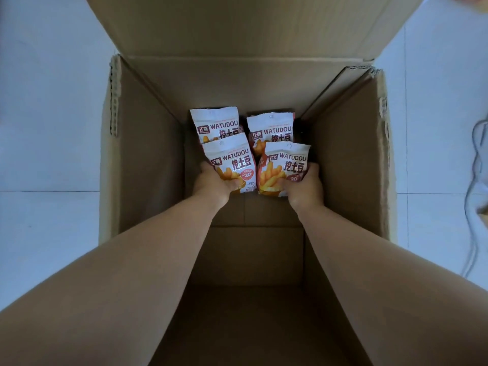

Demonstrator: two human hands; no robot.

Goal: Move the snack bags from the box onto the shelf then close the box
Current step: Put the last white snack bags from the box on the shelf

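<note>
I look straight down into a deep open cardboard box (148, 159). Several white and orange WATUDOU snack bags lie at its bottom against the far wall. My left hand (215, 184) grips the lower edge of the near left bag (232, 161). The near right bag (286, 165) is held at its bottom right corner by my right hand (303, 190). Behind them lie a far left bag (215, 124) and a far right bag (270, 128), partly covered by the near ones. Both forearms reach down into the box. The shelf is out of sight.
The far flap (237, 25) of the box stands open and upright. Pale tiled floor (50, 128) surrounds the box on both sides. A thin cable (475, 165) curls on the floor at the right edge.
</note>
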